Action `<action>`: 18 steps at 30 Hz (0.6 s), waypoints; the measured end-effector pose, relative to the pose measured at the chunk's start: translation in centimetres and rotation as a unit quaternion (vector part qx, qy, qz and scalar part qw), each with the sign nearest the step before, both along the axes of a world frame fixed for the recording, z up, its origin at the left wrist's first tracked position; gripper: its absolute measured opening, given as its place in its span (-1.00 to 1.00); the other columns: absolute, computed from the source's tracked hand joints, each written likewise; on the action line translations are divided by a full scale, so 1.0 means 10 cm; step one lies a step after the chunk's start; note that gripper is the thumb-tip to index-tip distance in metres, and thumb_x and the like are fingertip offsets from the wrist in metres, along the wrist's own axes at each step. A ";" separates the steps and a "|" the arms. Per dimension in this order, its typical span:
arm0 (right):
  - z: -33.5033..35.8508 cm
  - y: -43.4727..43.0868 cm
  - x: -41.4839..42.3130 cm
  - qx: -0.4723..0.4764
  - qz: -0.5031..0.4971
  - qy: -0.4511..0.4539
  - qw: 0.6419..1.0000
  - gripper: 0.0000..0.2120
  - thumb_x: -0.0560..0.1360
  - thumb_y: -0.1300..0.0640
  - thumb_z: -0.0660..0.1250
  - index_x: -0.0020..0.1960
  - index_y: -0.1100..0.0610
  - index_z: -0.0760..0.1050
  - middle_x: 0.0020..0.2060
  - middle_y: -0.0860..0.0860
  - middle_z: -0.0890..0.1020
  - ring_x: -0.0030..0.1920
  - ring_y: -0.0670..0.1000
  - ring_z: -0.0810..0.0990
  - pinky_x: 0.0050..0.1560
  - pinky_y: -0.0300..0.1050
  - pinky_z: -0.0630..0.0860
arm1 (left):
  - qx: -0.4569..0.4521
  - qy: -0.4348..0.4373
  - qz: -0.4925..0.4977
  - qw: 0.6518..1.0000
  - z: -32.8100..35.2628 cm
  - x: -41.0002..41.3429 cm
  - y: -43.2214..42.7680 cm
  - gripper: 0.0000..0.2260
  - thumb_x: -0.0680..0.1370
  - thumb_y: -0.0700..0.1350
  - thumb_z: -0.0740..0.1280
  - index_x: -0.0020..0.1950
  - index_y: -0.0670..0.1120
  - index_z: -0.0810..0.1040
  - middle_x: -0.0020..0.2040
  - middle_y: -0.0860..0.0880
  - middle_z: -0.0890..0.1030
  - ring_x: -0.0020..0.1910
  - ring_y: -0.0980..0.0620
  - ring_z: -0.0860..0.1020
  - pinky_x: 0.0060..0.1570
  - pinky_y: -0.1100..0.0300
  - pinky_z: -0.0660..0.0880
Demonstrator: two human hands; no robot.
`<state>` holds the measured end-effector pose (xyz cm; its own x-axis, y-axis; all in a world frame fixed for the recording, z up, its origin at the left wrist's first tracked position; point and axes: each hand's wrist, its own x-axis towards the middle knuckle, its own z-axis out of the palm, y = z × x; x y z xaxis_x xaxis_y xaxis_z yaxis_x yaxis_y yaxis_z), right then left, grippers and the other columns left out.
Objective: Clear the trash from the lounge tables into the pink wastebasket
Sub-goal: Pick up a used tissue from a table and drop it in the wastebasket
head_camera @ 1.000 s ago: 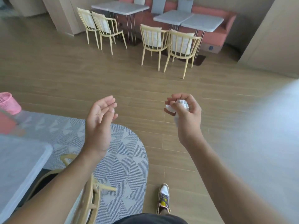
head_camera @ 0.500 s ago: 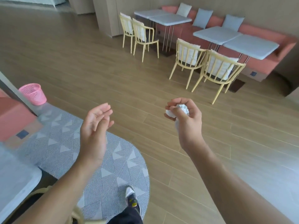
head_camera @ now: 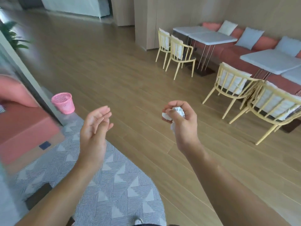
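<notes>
Pale wood planks run across the floor (head_camera: 114,70), catching soft daylight toward the far end. A grey rug (head_camera: 114,185) with a triangle pattern lies on it near me. Along the wood-panelled wall (head_camera: 179,12) on the right, a coral sofa (head_camera: 228,53) carries white and grey cushions (head_camera: 250,36), with white-topped tables (head_camera: 210,37) before it and pale yellow chairs (head_camera: 179,51) drawn up in pairs. A leafy plant (head_camera: 9,35) stands at the far left, and a pale counter (head_camera: 76,5) at the back.

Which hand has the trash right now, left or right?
The right hand: its fingers curl round a crumpled white paper wad. The left hand is open and holds nothing.
</notes>
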<state>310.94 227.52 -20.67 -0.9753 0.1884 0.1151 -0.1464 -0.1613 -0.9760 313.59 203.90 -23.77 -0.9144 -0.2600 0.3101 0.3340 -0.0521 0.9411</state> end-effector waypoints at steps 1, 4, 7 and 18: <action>0.02 -0.06 -0.19 0.000 0.012 0.003 1.000 -0.88 0.47 0.18 0.37 -0.08 -0.03 0.62 -0.06 0.12 0.63 -0.19 -0.07 0.76 -0.44 -0.26 0.32 | -0.001 0.002 0.005 1.000 0.02 -0.16 -0.05 -0.74 0.65 -0.08 0.26 0.32 0.05 0.58 0.36 0.05 0.63 0.39 0.05 0.58 0.25 0.14 0.61; 0.05 -0.21 -0.78 -0.006 0.036 0.006 0.999 -0.82 0.47 0.17 0.38 -0.14 -0.11 0.64 -0.04 0.13 0.63 -0.20 -0.06 0.75 -0.43 -0.26 0.30 | -0.003 0.008 0.019 1.000 0.06 -0.67 -0.18 -0.75 0.65 -0.07 0.27 0.28 0.12 0.60 0.35 0.07 0.64 0.40 0.05 0.58 0.26 0.15 0.61; -0.01 -0.35 -1.44 -0.022 0.051 -0.001 0.998 -0.83 0.46 0.18 0.38 -0.12 -0.09 0.64 -0.06 0.10 0.62 -0.22 -0.05 0.74 -0.28 -0.15 0.35 | -0.002 0.008 0.034 0.999 0.05 -1.23 -0.29 -0.78 0.64 0.01 0.31 0.26 0.15 0.62 0.34 0.08 0.64 0.39 0.05 0.58 0.24 0.16 0.61; -0.32 -0.80 -4.18 -0.014 0.143 -0.038 0.989 -0.86 0.44 0.16 0.39 -0.01 0.08 0.62 -0.01 0.20 0.65 -0.21 -0.10 0.72 -0.25 -0.13 0.41 | -0.037 -0.006 0.144 0.989 -0.20 -3.53 -0.69 -0.74 0.67 0.02 0.29 0.33 0.03 0.61 0.36 0.06 0.62 0.41 0.00 0.58 0.27 0.01 0.58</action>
